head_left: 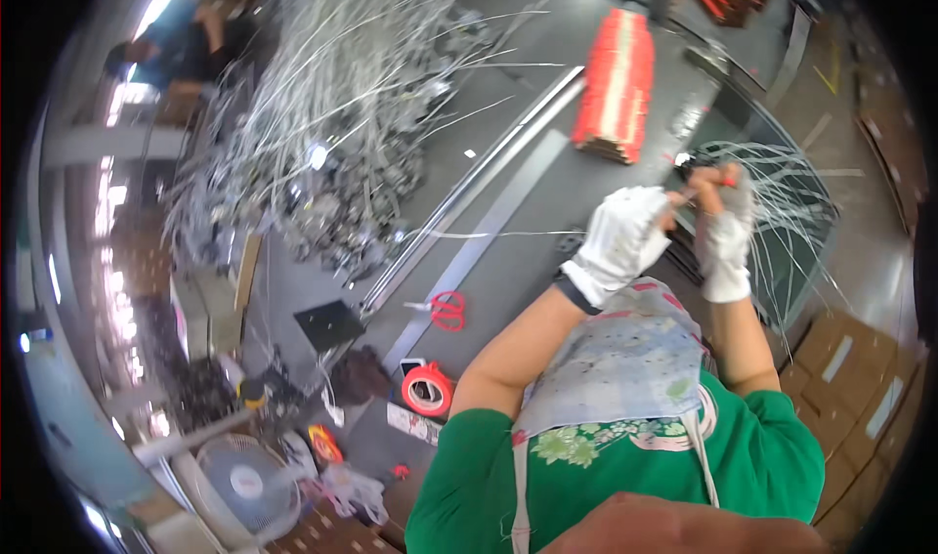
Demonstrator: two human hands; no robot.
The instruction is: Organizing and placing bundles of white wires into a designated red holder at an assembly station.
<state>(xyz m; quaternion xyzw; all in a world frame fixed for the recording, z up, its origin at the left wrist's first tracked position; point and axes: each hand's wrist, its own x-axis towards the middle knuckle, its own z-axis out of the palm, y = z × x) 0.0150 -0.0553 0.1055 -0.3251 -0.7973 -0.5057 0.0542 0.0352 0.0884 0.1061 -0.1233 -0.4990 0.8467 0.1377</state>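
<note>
Hands — left hand (625, 236), right hand (726, 232) — grip wire bundle (782, 188).

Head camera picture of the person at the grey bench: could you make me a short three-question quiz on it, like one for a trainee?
1. True or false: both hands wear white gloves.
2. Which lies nearer the person's left elbow: A the red-handled scissors, B the long red stack?
3. Fill in: the left hand and right hand are together at a bundle of thin ____ wires.

Key:
1. True.
2. A; the scissors lie on the grey bench just above the orange tape roll, while the stack lies at the far end.
3. Silver; they fan out from the hands to the right.
</note>
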